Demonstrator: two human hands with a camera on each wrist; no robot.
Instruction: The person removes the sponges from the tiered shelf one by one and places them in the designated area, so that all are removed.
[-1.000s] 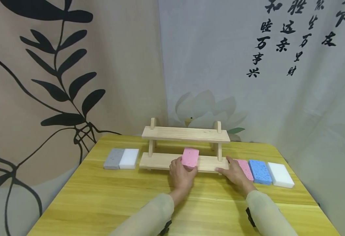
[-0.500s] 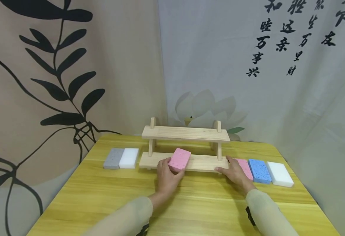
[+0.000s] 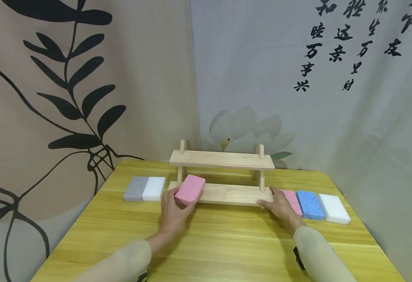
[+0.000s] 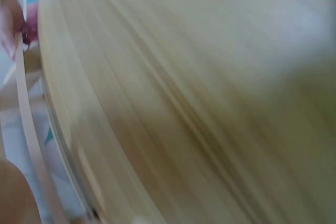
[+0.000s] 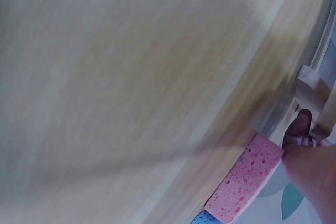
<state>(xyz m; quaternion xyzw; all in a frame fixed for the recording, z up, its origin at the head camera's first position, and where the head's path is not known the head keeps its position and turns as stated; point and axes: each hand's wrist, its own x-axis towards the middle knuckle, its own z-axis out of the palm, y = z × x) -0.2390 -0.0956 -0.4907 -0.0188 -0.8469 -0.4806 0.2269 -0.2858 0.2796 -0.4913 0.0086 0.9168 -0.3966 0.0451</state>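
My left hand [image 3: 173, 214] pinches a pink sponge [image 3: 191, 188] by its lower part. The sponge is tilted, at the left end of the lower board [image 3: 232, 194] of a two-tier wooden shelf [image 3: 221, 159]; whether it touches the board I cannot tell. With thumb in front and fingers at its end, my right hand [image 3: 281, 207] grips the lower board's right end. A second pink sponge [image 5: 245, 178] lies beside that hand, partly hidden by it in the head view. In the left wrist view only a blurred bit of my left hand [image 4: 17, 198] shows.
Left of the shelf, a grey sponge [image 3: 135, 189] and a white sponge [image 3: 153, 188] lie side by side. To the right lie a blue sponge [image 3: 310, 205] and another white sponge [image 3: 334, 208]. Curtains [image 3: 149, 78] hang behind the wooden table [image 3: 234, 243].
My left hand has carried the pink sponge leftward along the lower board, from right of its middle to its left end. The right hand has stayed at the board's right end.
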